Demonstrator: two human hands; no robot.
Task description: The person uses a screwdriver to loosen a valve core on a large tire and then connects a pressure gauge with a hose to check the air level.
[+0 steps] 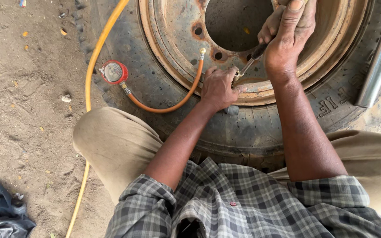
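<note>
At the 9 o'clock side of the view, a yellow air hose (pixel 94 57) runs over the dirt floor (pixel 23 123) to a red pressure gauge (pixel 113 72) resting on the tyre (pixel 155 92). From the gauge, an orange hose (pixel 173 105) curves along the tyre sidewall toward the 12 o'clock direction and ends at a brass tip lying on the rusty steel rim (pixel 173 39).

The left hand (pixel 219 88) sits near the centre of the view, on the lower edge of the rim. Its fingers are curled nearly closed, pinching a small valve part (pixel 236 77) at the rim.

The right hand (pixel 287 35) is at 1 o'clock from the left hand, above it on the rim. It is closed in a fist around the dark handle of a slim tool (pixel 253 58). The metal shaft of the tool slants down toward 7 o'clock and meets the valve part at the left fingertips.
</note>
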